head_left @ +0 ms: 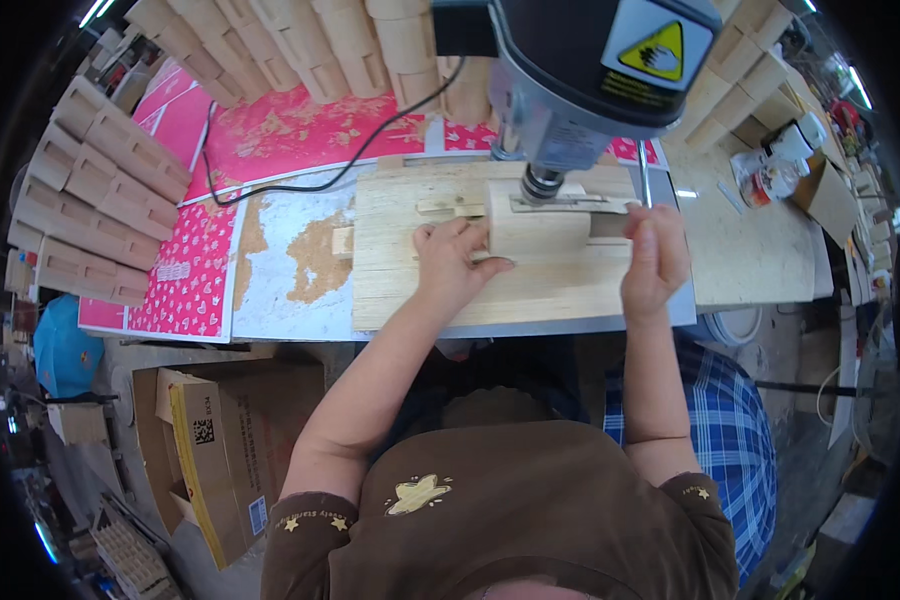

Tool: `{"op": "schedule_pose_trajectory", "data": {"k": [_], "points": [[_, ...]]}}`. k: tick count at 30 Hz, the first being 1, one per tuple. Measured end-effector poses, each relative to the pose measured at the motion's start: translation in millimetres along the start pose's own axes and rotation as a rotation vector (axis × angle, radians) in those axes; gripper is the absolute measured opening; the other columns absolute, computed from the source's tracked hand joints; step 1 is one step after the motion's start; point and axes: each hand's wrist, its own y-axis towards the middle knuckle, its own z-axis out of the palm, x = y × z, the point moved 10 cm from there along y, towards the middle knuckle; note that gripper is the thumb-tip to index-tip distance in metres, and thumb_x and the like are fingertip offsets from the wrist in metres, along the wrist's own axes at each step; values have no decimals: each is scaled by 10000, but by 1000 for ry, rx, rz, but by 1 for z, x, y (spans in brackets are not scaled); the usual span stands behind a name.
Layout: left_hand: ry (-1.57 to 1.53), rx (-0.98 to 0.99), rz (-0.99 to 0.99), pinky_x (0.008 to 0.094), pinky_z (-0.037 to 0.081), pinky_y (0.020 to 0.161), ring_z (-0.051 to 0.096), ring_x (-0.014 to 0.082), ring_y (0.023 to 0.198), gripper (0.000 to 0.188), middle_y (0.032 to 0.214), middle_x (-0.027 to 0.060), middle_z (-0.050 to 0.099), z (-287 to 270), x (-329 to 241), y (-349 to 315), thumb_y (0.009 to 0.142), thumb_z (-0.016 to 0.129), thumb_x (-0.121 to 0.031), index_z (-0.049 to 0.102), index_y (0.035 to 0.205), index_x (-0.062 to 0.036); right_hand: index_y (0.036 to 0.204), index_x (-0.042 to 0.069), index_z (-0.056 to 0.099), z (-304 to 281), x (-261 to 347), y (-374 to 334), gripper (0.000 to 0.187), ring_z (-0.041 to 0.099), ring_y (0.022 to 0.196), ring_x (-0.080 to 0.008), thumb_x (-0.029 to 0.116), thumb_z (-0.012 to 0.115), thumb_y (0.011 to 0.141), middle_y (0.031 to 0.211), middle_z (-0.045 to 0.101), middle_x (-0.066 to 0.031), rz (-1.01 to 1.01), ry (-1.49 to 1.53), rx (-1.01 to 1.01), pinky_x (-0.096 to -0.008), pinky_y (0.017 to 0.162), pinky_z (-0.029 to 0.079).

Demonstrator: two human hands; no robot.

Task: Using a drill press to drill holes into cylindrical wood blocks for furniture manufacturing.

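Note:
A pale, rounded wooden block (538, 235) lies on a plywood board (420, 300) beneath the chuck (542, 186) of a bench drill press (580, 75). My left hand (452, 265) grips the block's left end, its thumb along the near side and the other fingers bent over the board. A flat metal strip (570, 203) runs across the top of the block. My right hand (658, 262) is closed at the lower end of the thin metal feed lever (644, 175), right of the block. Its fingers hide the lever's tip. Whether the drill bit touches the wood cannot be seen.
Slotted wooden blocks stand stacked at the left (100, 190) and along the back (320, 50). A black cable (320, 188) loops over the pink table covering (290, 140), dusted with sawdust. An open cardboard box (235, 450) sits below left. A clear jar (770, 180) stands at right.

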Motion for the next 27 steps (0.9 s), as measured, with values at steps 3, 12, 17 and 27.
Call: {"op": "schedule_pose_trajectory", "data": {"k": [3,12,17,27], "points": [[46,-20,-4,409,302,765,540,206,828,432,775,8,558,2,3,-1,529,780,-382,637,871,-161,894,-9,631,11,-23,-20,135,546,722,-256,20,530,810,768,604,-109,-89,-88,-74,-400,842,402],[-74,-89,-16,375,276,775,539,195,832,506,782,-9,571,1,-3,-11,515,807,-335,633,957,-161,946,-22,610,-49,-51,77,204,433,644,-41,147,499,916,724,516,-3,189,-26,6,-188,511,316],[-167,-3,-118,379,265,786,524,190,862,483,816,-6,567,8,-9,-4,519,809,-328,636,934,-152,1076,7,598,-17,-101,185,343,545,823,-123,296,492,924,895,603,-45,131,-226,65,-223,748,403],[-344,-90,-80,360,398,803,513,230,928,401,926,58,531,2,11,6,504,825,-227,661,848,-104,978,17,599,36,-90,-3,310,561,935,-230,125,725,716,943,591,-118,302,-149,808,-335,808,431]]}}
